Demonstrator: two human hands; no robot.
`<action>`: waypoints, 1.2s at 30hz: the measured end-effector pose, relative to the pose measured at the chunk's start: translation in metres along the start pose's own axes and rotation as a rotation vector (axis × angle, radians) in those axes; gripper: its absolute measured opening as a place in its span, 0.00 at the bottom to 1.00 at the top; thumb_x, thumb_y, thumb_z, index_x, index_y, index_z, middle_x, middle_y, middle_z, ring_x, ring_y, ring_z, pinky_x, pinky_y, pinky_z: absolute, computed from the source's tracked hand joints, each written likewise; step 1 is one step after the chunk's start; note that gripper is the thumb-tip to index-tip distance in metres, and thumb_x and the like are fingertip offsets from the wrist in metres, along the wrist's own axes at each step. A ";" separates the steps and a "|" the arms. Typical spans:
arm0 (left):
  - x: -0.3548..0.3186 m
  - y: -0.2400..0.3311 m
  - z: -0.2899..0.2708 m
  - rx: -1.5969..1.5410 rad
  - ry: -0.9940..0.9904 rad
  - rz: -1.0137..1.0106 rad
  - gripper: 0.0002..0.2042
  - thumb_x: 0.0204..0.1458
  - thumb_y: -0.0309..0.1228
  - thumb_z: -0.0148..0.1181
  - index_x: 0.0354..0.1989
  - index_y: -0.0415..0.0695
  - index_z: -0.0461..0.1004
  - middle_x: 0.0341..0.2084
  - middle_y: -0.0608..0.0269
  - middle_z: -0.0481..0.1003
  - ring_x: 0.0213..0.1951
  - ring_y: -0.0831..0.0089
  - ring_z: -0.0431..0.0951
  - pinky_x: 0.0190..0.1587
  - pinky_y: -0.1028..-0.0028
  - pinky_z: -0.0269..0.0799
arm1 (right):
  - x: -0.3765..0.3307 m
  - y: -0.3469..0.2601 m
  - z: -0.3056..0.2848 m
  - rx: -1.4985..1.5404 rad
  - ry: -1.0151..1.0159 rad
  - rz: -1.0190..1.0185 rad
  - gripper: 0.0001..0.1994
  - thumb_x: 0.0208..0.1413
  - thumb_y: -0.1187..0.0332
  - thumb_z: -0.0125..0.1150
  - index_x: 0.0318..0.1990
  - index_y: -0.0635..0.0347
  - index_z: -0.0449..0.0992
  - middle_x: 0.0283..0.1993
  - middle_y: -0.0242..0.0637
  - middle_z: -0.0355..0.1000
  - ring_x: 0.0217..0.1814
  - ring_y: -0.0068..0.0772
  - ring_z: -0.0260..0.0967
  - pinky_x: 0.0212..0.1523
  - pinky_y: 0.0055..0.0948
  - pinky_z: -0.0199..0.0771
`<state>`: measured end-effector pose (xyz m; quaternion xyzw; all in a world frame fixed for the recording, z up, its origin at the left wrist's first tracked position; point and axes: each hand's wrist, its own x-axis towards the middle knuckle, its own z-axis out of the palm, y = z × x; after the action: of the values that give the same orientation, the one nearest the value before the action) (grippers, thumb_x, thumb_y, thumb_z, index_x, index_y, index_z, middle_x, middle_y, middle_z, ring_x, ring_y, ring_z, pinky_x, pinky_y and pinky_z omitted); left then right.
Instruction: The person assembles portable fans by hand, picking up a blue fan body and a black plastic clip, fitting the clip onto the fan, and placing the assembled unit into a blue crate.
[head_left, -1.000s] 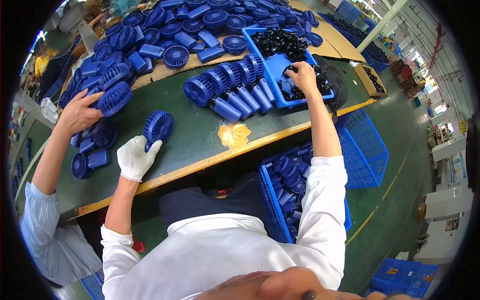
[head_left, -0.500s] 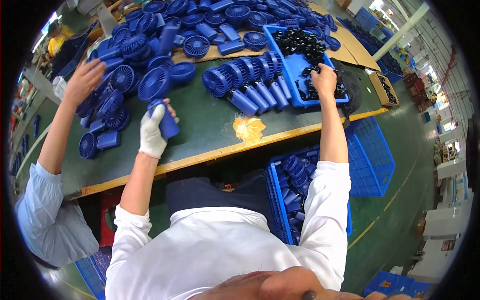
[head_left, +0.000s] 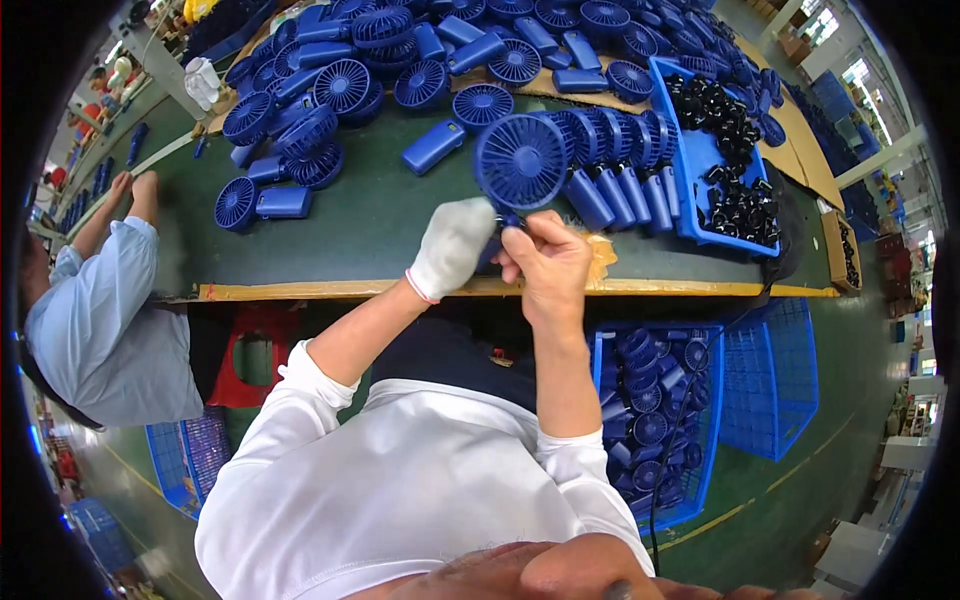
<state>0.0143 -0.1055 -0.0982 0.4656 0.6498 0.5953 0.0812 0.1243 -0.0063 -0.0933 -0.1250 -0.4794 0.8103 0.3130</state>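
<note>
In my left hand (head_left: 452,248), wearing a white glove, I grip a blue handheld fan (head_left: 520,160) by its handle, head up, over the table's front edge. My bare right hand (head_left: 552,268) is closed in a pinch at the neck of this fan, just below its round grille. A small black part (head_left: 511,220) shows at the fingertips, mostly covered by them. Right behind the hands stands a row of blue fans (head_left: 618,195), handles pointing toward me. To their right is a blue tray (head_left: 703,153) of small black parts (head_left: 738,210).
A large pile of blue fans (head_left: 343,86) covers the far side of the table (head_left: 380,235). Below the edge stands a blue crate (head_left: 708,470) full of fans, beside another blue crate (head_left: 770,390). A co-worker in a light blue shirt (head_left: 115,310) sits at the left.
My right hand has left the tray of black parts and come to the fan's neck. My left hand has brought the fan rightward. The co-worker's arm has drawn back left. The view has shifted.
</note>
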 end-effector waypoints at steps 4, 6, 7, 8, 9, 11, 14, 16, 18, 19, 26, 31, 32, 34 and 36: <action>-0.001 0.017 -0.001 0.146 -0.002 -0.261 0.20 0.47 0.46 0.61 0.24 0.36 0.75 0.18 0.53 0.76 0.22 0.67 0.77 0.27 0.70 0.71 | 0.000 0.017 0.007 -0.003 0.069 -0.024 0.08 0.50 0.76 0.68 0.25 0.68 0.75 0.27 0.26 0.64 0.21 0.15 0.62 0.17 0.16 0.58; -0.001 0.016 0.000 0.177 0.001 -0.298 0.19 0.45 0.45 0.64 0.26 0.38 0.77 0.19 0.54 0.77 0.23 0.67 0.78 0.29 0.71 0.72 | -0.001 0.026 0.004 0.012 0.076 -0.013 0.13 0.60 0.67 0.61 0.24 0.66 0.74 0.26 0.25 0.63 0.20 0.13 0.56 0.18 0.16 0.52; -0.002 0.014 0.002 0.172 0.006 -0.311 0.18 0.45 0.45 0.64 0.27 0.38 0.78 0.19 0.54 0.77 0.23 0.67 0.78 0.29 0.71 0.72 | -0.001 0.030 0.001 0.015 0.098 0.009 0.15 0.61 0.65 0.58 0.25 0.66 0.74 0.26 0.25 0.63 0.20 0.13 0.56 0.18 0.16 0.52; -0.003 0.010 0.003 0.224 0.005 -0.288 0.17 0.46 0.44 0.64 0.28 0.39 0.79 0.19 0.54 0.77 0.23 0.68 0.79 0.29 0.71 0.72 | -0.001 0.033 -0.002 0.018 0.120 0.030 0.17 0.63 0.63 0.56 0.25 0.66 0.74 0.26 0.25 0.63 0.20 0.13 0.56 0.17 0.16 0.51; -0.005 0.006 0.003 0.227 0.005 -0.290 0.17 0.46 0.44 0.64 0.28 0.39 0.79 0.19 0.54 0.77 0.23 0.68 0.79 0.29 0.71 0.72 | -0.002 0.034 -0.004 -0.104 0.149 -0.010 0.21 0.66 0.58 0.51 0.25 0.65 0.73 0.26 0.27 0.64 0.21 0.16 0.58 0.19 0.17 0.56; -0.006 0.001 0.002 0.154 0.029 -0.299 0.16 0.47 0.42 0.63 0.29 0.38 0.79 0.19 0.55 0.77 0.23 0.70 0.78 0.29 0.71 0.72 | 0.002 0.044 -0.006 -0.160 0.160 -0.089 0.22 0.66 0.56 0.49 0.25 0.64 0.73 0.27 0.28 0.65 0.21 0.18 0.59 0.20 0.18 0.59; -0.008 -0.004 0.003 0.066 0.019 -0.341 0.15 0.48 0.41 0.62 0.28 0.38 0.79 0.16 0.55 0.76 0.22 0.74 0.77 0.28 0.72 0.71 | 0.006 0.051 -0.003 -0.261 0.169 -0.205 0.25 0.67 0.51 0.45 0.26 0.63 0.71 0.26 0.32 0.66 0.22 0.22 0.63 0.25 0.22 0.66; -0.006 0.004 0.005 -0.060 -0.062 -0.432 0.17 0.52 0.41 0.59 0.26 0.37 0.77 0.16 0.59 0.75 0.21 0.75 0.76 0.26 0.75 0.70 | 0.004 0.046 -0.007 -0.199 0.049 0.006 0.26 0.66 0.48 0.44 0.28 0.64 0.71 0.24 0.32 0.65 0.22 0.22 0.63 0.23 0.22 0.65; -0.002 0.021 0.005 -0.276 -0.133 -0.548 0.20 0.59 0.43 0.49 0.25 0.37 0.74 0.17 0.62 0.75 0.20 0.75 0.75 0.25 0.76 0.70 | 0.005 0.040 -0.006 -0.140 0.045 0.191 0.30 0.63 0.39 0.42 0.27 0.60 0.70 0.18 0.29 0.63 0.16 0.20 0.60 0.16 0.20 0.60; -0.008 0.013 0.007 -0.397 -0.128 -0.614 0.28 0.64 0.49 0.35 0.28 0.38 0.72 0.17 0.63 0.73 0.18 0.75 0.73 0.24 0.77 0.70 | 0.007 0.035 -0.005 -0.082 0.052 0.279 0.31 0.61 0.37 0.42 0.26 0.58 0.69 0.16 0.28 0.62 0.13 0.20 0.59 0.13 0.20 0.57; 0.000 0.011 0.012 -0.668 -0.156 -0.885 0.32 0.63 0.57 0.30 0.28 0.42 0.73 0.18 0.61 0.74 0.15 0.72 0.72 0.20 0.75 0.71 | 0.015 0.031 -0.006 0.058 0.095 0.363 0.29 0.58 0.39 0.49 0.24 0.58 0.70 0.13 0.28 0.61 0.06 0.20 0.54 0.04 0.19 0.53; 0.001 0.010 0.017 -0.489 -0.120 -0.819 0.29 0.63 0.56 0.33 0.33 0.42 0.72 0.17 0.62 0.72 0.15 0.73 0.73 0.17 0.75 0.70 | 0.013 0.027 -0.005 0.032 0.172 0.313 0.22 0.53 0.49 0.62 0.27 0.62 0.72 0.18 0.30 0.66 0.07 0.20 0.56 0.04 0.20 0.56; 0.001 0.013 0.018 -0.487 -0.124 -0.822 0.29 0.63 0.56 0.33 0.33 0.42 0.72 0.17 0.62 0.72 0.15 0.73 0.73 0.17 0.75 0.70 | 0.012 0.024 -0.006 0.034 0.120 0.257 0.19 0.51 0.53 0.64 0.31 0.63 0.73 0.21 0.31 0.68 0.07 0.20 0.57 0.04 0.20 0.56; 0.001 0.021 0.020 -0.493 -0.146 -0.806 0.31 0.64 0.55 0.30 0.28 0.40 0.71 0.16 0.62 0.72 0.14 0.74 0.71 0.18 0.77 0.68 | 0.011 0.017 -0.009 -0.085 0.055 0.191 0.16 0.48 0.64 0.67 0.41 0.65 0.75 0.27 0.34 0.72 0.14 0.21 0.65 0.09 0.19 0.64; 0.000 0.020 0.021 -0.466 -0.169 -0.757 0.31 0.64 0.55 0.30 0.30 0.39 0.70 0.16 0.62 0.72 0.15 0.74 0.71 0.18 0.77 0.68 | 0.009 0.022 -0.013 -0.126 0.049 0.041 0.17 0.47 0.65 0.68 0.42 0.64 0.75 0.29 0.34 0.73 0.19 0.21 0.68 0.15 0.19 0.68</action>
<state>0.0380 -0.0934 -0.0870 0.2114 0.6141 0.6138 0.4488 0.1149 0.0009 -0.1176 -0.1742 -0.5191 0.7813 0.2998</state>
